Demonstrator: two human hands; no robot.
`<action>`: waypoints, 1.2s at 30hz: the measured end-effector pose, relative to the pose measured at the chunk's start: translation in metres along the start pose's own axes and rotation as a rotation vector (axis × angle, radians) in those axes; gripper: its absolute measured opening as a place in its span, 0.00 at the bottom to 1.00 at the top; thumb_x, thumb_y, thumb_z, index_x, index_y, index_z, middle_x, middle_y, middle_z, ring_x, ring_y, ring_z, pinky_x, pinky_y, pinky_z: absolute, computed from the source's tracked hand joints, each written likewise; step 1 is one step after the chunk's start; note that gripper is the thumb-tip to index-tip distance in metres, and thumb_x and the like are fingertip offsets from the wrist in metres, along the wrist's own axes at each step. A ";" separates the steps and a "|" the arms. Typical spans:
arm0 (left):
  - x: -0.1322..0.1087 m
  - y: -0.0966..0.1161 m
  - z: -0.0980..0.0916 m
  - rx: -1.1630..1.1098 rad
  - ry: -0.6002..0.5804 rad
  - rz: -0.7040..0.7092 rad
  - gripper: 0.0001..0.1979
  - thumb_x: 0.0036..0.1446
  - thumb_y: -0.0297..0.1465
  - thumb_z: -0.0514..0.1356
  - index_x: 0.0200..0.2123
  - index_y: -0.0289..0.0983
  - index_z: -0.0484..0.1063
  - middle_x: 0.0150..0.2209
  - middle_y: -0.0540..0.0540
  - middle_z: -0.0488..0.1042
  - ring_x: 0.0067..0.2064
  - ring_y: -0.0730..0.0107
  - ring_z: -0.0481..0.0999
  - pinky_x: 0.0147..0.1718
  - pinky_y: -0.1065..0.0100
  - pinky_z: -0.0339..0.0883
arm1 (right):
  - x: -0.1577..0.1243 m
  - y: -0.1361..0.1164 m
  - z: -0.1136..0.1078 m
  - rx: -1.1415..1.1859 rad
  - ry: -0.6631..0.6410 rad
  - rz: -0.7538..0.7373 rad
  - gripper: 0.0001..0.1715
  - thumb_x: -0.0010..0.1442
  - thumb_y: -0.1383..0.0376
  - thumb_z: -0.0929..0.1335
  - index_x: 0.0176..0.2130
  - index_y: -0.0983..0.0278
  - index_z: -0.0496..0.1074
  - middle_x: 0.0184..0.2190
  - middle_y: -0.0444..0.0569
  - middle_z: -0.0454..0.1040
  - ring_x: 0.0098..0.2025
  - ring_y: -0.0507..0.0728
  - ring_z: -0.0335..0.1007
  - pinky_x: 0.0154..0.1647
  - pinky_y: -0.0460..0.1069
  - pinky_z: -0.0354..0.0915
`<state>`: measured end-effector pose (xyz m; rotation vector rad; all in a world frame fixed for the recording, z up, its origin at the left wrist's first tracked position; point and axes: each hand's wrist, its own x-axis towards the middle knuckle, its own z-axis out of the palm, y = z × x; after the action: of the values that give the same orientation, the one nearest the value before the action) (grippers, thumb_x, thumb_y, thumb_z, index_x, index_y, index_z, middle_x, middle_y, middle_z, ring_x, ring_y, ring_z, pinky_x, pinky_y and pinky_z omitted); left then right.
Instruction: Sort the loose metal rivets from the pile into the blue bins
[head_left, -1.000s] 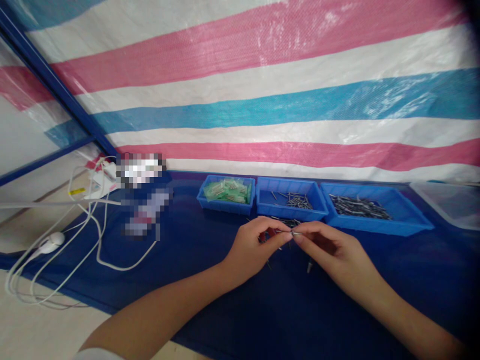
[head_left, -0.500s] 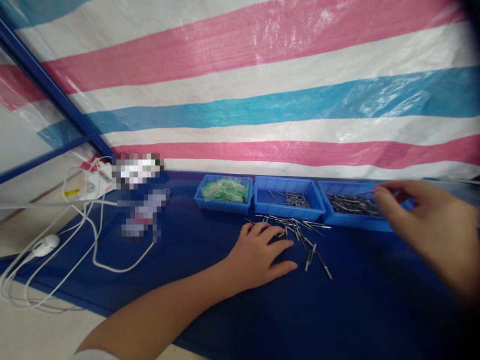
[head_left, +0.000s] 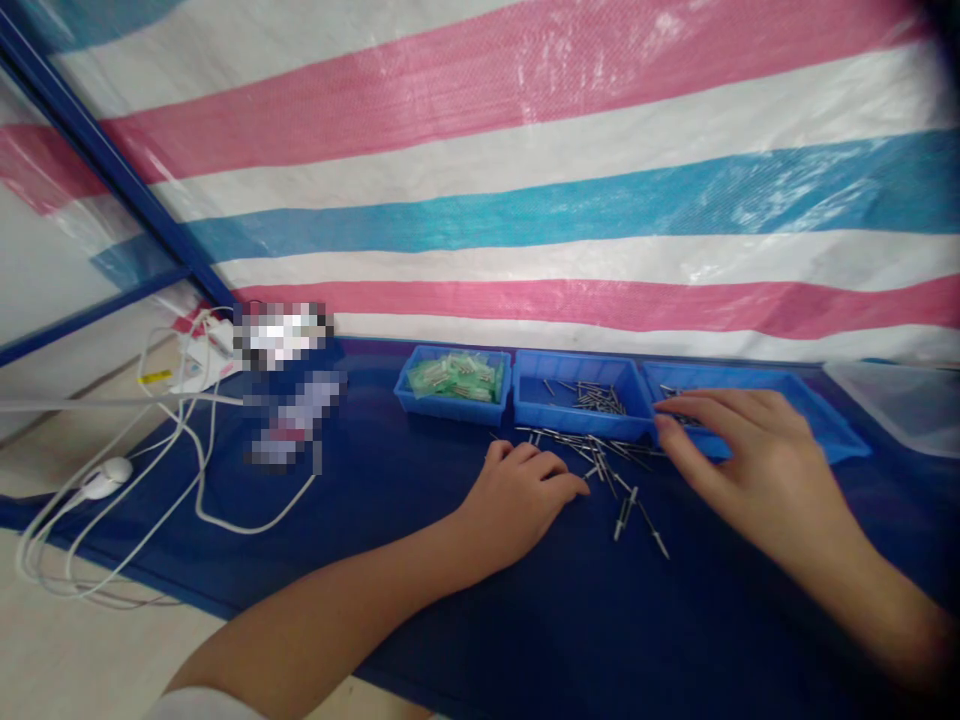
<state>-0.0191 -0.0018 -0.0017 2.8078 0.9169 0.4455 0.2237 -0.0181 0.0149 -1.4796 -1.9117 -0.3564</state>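
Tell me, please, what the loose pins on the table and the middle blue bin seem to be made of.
Loose pins: probably metal, smooth and silvery, judging by bright glints. Middle blue bin: likely plastic, slightly glossy, given its even colour and soft highlights.

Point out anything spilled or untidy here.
Loose rivets lie scattered on the table by the left hand, as if spilled: similar metal parts sit inside the middle bin. White cables lie in untidy loops at the left.

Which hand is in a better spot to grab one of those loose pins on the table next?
Probably the left hand: it is down right beside the loose pins, while the right hand is over by the right blue bin.
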 end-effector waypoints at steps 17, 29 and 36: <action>0.007 0.005 -0.010 -0.669 0.312 -0.154 0.06 0.62 0.31 0.57 0.40 0.36 0.72 0.40 0.45 0.76 0.42 0.68 0.75 0.43 0.69 0.67 | -0.018 -0.051 0.023 0.527 -0.309 0.036 0.10 0.62 0.59 0.65 0.38 0.60 0.74 0.38 0.50 0.78 0.42 0.59 0.72 0.44 0.55 0.68; 0.007 0.006 -0.013 -0.765 0.177 -0.201 0.11 0.61 0.33 0.58 0.45 0.35 0.74 0.40 0.45 0.78 0.41 0.68 0.76 0.42 0.71 0.67 | -0.016 -0.047 0.017 0.725 -0.206 0.406 0.14 0.57 0.53 0.69 0.34 0.61 0.75 0.32 0.47 0.77 0.34 0.55 0.72 0.32 0.48 0.68; 0.007 0.006 -0.012 -0.697 0.138 -0.093 0.10 0.62 0.33 0.58 0.40 0.34 0.76 0.39 0.44 0.78 0.41 0.68 0.76 0.43 0.70 0.67 | -0.018 -0.054 0.011 0.700 -0.164 0.278 0.08 0.57 0.58 0.70 0.33 0.59 0.74 0.30 0.46 0.75 0.33 0.55 0.72 0.30 0.48 0.67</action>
<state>-0.0142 -0.0013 0.0123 2.1148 0.7250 0.7751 0.1721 -0.0424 0.0051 -1.2769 -1.6612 0.5293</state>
